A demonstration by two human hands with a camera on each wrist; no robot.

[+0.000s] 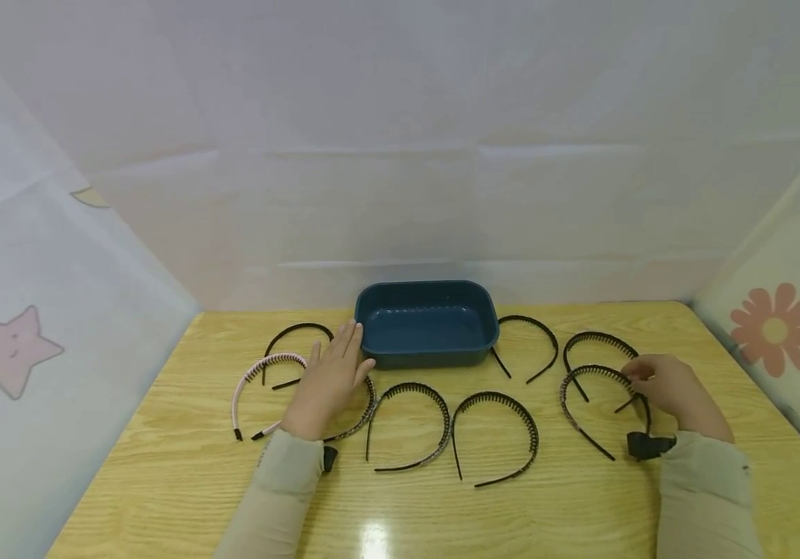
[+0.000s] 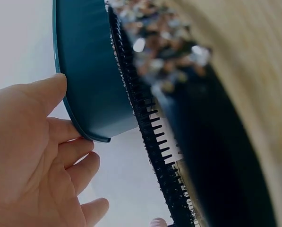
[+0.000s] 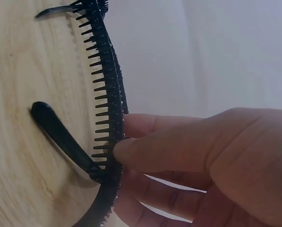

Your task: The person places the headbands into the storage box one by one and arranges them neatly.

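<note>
Glittery headband (image 2: 192, 111) crowds left hand (image 1: 326, 380), fingers loosely straight against bin (image 1: 427, 359) — right hand (image 1: 668, 388) pinches toothed headband (image 3: 111, 85).

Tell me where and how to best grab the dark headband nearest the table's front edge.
Probably by the right-hand curve of that dark headband, coming from the right: bare table lies there, while its left side sits close to another headband. The arch's inside is toothed, so a light pinch across the band seems sensible.

The rounded-rectangular basin (image 1: 430, 359) was dark blue; the arched, toothed headband (image 1: 282, 356) at its eight o'clock, pale pink with black tips; the wooden worktop (image 1: 567, 505), yellow-grained.
</note>
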